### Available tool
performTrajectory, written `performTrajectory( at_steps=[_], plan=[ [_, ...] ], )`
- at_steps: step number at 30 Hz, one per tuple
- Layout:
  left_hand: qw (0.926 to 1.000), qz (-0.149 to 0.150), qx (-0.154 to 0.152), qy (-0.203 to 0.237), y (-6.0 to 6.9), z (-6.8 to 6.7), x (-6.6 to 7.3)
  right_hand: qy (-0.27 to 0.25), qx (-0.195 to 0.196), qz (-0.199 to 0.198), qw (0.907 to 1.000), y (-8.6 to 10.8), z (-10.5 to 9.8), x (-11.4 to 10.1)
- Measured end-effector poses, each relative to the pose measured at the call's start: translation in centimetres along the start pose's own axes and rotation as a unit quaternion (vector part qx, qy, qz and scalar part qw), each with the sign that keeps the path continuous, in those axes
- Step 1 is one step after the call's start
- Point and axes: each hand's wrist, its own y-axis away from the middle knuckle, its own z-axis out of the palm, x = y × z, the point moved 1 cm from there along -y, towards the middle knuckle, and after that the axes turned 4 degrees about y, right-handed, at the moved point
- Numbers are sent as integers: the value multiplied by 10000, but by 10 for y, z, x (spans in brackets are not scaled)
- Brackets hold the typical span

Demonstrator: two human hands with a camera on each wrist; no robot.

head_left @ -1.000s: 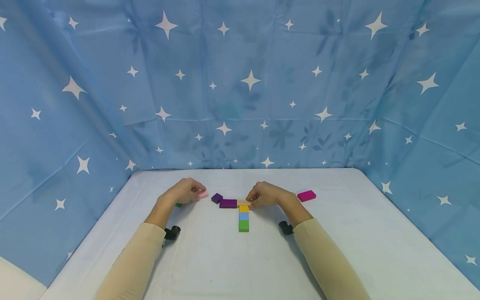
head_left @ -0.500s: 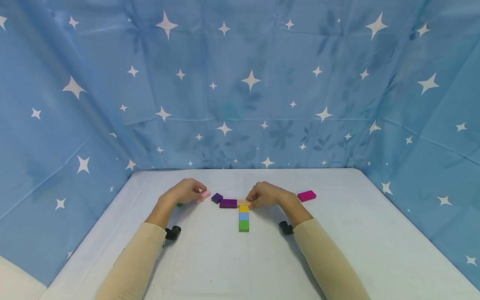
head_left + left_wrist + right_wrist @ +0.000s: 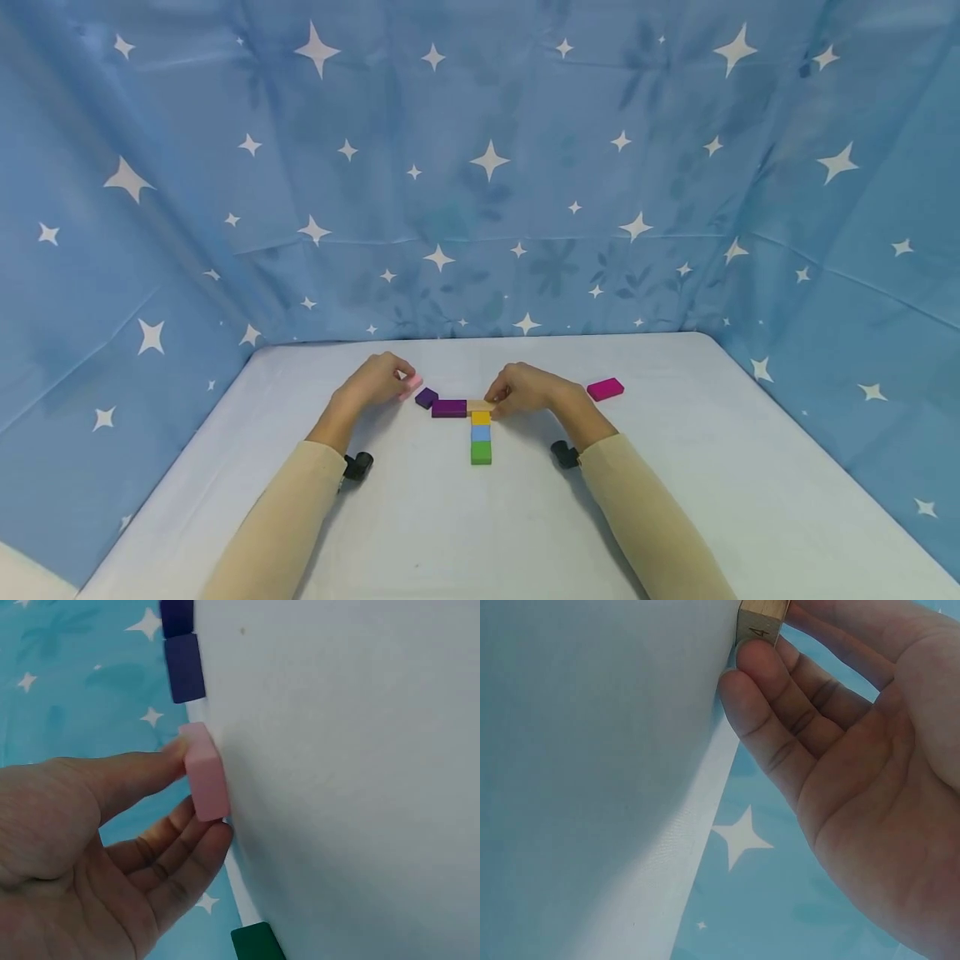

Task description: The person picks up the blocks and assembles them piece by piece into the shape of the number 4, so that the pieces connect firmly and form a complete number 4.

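Observation:
In the head view my left hand [image 3: 377, 381] pinches a pink block [image 3: 412, 384] between thumb and fingers; the left wrist view shows the pink block [image 3: 206, 776] tilted, close to the white table. My right hand [image 3: 525, 389] holds the end of a plain wooden block [image 3: 478, 406], whose end face bears a dark mark like a 4 in the right wrist view. Left of it lies a purple block [image 3: 449, 408], then an angled dark purple block [image 3: 427, 397]. Yellow [image 3: 481, 418], light blue [image 3: 481, 433] and green [image 3: 481, 452] blocks run in a column toward me.
A magenta block [image 3: 605, 389] lies to the right, beyond my right forearm. A dark green block [image 3: 257, 941] shows at the bottom of the left wrist view. Starry blue curtains [image 3: 487, 208] stand behind and beside the white table [image 3: 480, 533].
My left hand has moved right, bringing the pink block nearer the dark purple one and turning it. The right hand stays on the wooden block. The head view has shifted slightly.

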Motion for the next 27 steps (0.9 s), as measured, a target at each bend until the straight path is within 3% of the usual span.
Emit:
performTrajectory(
  at_steps=[8, 17, 27],
  plan=[
    [9997, -28, -174, -143, -12, -3, 9, -26, 9, 43, 10000, -1, 0, -2],
    [9992, 175, -286, 240, -24, 2, 6, -27, -7, 65, 10000, -1, 1, 1],
    [9984, 191, -210, 496, -26, 6, 10, -64, -2, 65, 10000, -1, 2, 1]
  ],
)
